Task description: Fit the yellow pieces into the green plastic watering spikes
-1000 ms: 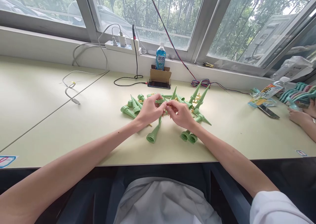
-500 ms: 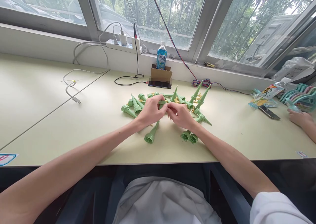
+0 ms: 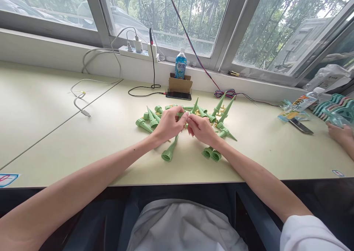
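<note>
- Nearest, a loose green cone [image 3: 170, 150] lies on the near side of the blue bottle [image 3: 180, 65], its open mouth turned away from the bottle.
- Farther in, roughly in line with the bottle, the left hand [image 3: 169, 123] curls closed around a green piece [image 3: 179, 114] (mostly hidden by the fingers).
- The right hand [image 3: 203, 129], right of the bottle's line, brings bunched fingertips against the left's; I cannot tell how tightly they close, or on what.
- The step in hand looks like fine fitting at the green piece; next, a steady left hold and delicate right-hand pressure seem needed.
- Beyond, right of the bottle, yellow pieces [image 3: 222, 110] lie among other green cones [image 3: 219, 104].
</note>
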Demonstrator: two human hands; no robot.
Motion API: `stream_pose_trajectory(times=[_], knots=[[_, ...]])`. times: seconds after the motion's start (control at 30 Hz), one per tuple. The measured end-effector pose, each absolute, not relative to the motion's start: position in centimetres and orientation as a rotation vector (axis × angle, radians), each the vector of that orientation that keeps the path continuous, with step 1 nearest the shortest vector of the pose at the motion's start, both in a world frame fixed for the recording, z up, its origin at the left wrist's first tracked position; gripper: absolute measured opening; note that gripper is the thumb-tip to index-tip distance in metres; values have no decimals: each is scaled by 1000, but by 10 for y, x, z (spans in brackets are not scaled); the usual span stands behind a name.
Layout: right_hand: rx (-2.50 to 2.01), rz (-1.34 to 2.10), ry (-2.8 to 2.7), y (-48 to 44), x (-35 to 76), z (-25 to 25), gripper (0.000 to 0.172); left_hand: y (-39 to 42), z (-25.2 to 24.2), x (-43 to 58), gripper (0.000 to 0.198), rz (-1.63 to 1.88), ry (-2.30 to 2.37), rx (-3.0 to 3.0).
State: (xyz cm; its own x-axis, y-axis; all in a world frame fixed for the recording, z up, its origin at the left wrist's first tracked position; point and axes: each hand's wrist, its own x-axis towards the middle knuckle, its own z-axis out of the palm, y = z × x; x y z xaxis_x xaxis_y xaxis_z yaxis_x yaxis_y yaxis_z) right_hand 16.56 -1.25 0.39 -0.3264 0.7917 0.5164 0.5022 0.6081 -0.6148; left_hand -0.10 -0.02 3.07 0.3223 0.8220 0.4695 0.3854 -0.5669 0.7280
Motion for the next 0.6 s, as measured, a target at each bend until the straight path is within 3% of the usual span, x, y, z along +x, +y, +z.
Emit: stream_pose_trajectory(times=[0.43, 0.6], knots=[[-973, 442, -1936, -11, 165, 4, 24, -4, 36, -1, 23, 1252, 1016, 1872], [-981, 435, -1933, -11, 165, 3, 28, -4, 36, -1, 26, 1251, 1002, 1853]])
